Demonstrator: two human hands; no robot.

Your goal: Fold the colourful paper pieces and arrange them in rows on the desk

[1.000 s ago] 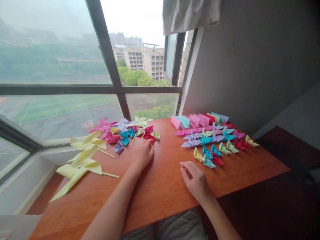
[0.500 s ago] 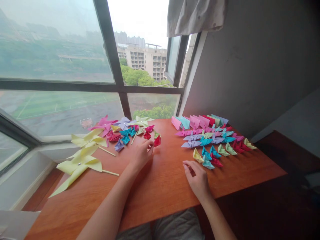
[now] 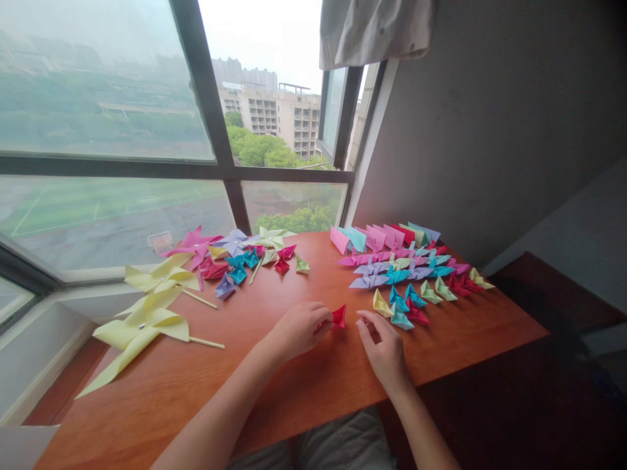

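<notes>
My left hand (image 3: 306, 329) pinches a red paper boat (image 3: 339, 316) over the middle of the wooden table (image 3: 294, 398). A short gap to the right, my right hand (image 3: 382, 343) hovers with its fingers curled and thumb near the fingertips; nothing shows in it. Just beyond the right hand stand a yellow paper boat (image 3: 381, 303), a light blue paper boat (image 3: 401, 317) and a red paper boat (image 3: 417, 312). At the left back lies a loose group with a green paper boat (image 3: 302, 265), a purple paper boat (image 3: 225, 286) and other folded pieces.
Yellow paper pinwheels (image 3: 142, 324) on sticks lie at the left. Rows of folded paper cranes (image 3: 369, 281) and pink folded paper pieces (image 3: 377, 237) fill the right back. A window (image 3: 186, 170) borders the far side, a grey wall (image 3: 465, 130) the right.
My left hand has carried the red boat from the group at the left back toward me and rightward, near my right hand. The right hand has hardly moved.
</notes>
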